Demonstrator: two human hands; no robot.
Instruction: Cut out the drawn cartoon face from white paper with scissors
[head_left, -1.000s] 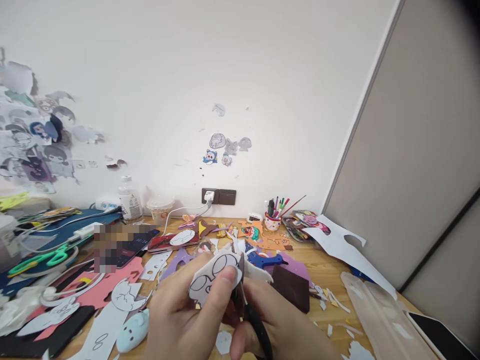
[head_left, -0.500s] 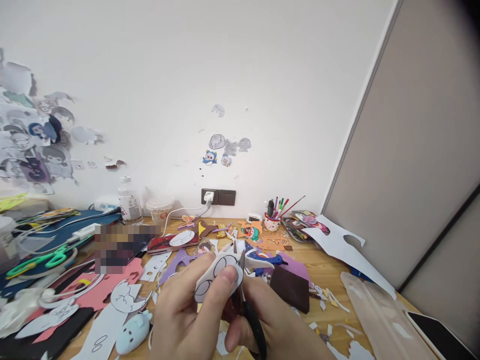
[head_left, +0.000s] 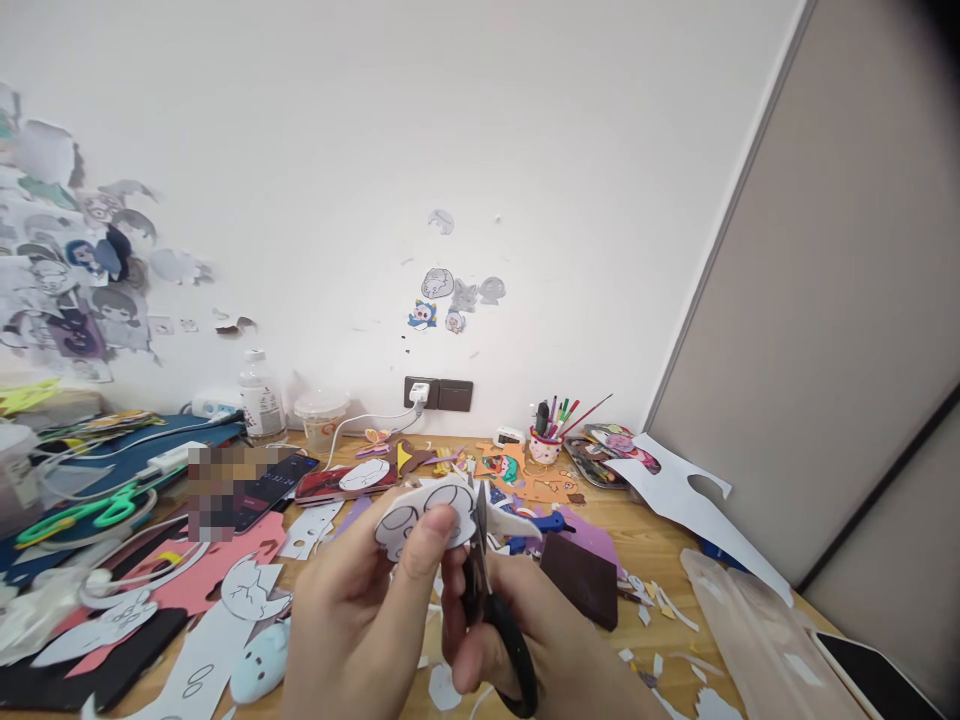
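Note:
A white paper cutout (head_left: 427, 515) with black drawn outlines is pinched under the thumb of my left hand (head_left: 375, 605). Black-handled scissors (head_left: 510, 640) are gripped in my right hand (head_left: 547, 630), their blades pointing up along the cutout's right edge. A curved white strip of paper (head_left: 514, 518) sticks out to the right behind the blades. The fingers of my left hand behind the cutout are mostly hidden.
Paper scraps, a dark square (head_left: 581, 580), a light blue toy (head_left: 259, 662) and green scissors (head_left: 112, 507) lie around the wooden table. Behind stand a pen cup (head_left: 545, 445), a bottle (head_left: 262, 400) and a lidded tub (head_left: 322, 420).
My left hand has moved slightly left and the cutout has turned and risen a little, showing more of its drawing. The scissor blades stand more upright.

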